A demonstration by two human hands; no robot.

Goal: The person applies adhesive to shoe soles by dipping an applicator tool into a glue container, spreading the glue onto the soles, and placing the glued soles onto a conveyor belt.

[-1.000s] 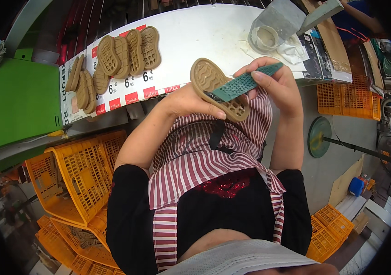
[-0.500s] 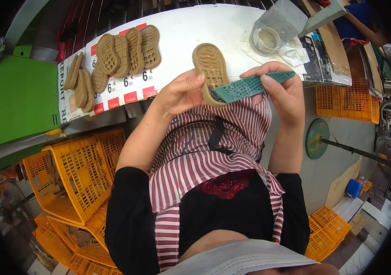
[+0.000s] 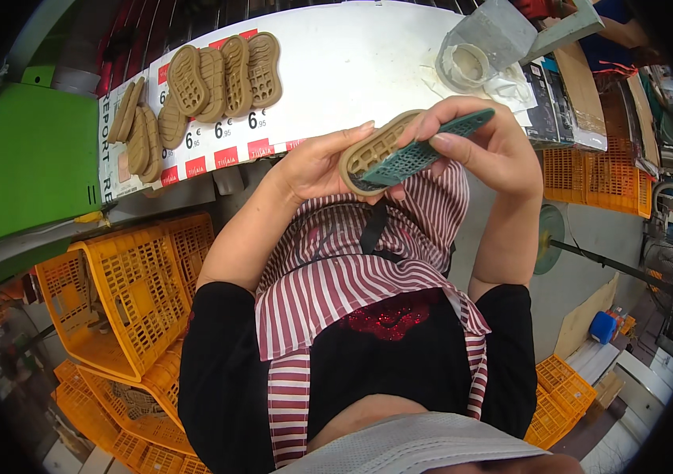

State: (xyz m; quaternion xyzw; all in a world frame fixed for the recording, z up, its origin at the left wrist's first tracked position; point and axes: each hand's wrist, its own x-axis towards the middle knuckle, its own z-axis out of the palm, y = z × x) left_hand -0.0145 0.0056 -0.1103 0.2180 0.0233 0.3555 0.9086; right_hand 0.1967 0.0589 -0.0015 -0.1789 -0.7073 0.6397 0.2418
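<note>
My left hand is closed around the edge of a tan shoe sole, whose raised rim and gridded inside face up. Pinched between the thumb and fingers of my right hand is a green perforated insert, shaped like part of a sole. Its lower left end lies within the sole's near end, against a dark patch there; the rest rises at a slant above the sole. My right fingers hide part of the sole's far end.
Several tan soles lie in a group on the white table, left of my hands. A pot of pale paste stands at the back right beside crumpled tissue. Orange crates are stacked at lower left. Another person's arm shows at upper right.
The sole has turned, its far end swinging right beneath the green insert. My right hand has shifted right and tilted the insert more steeply, its end still inside the sole.
</note>
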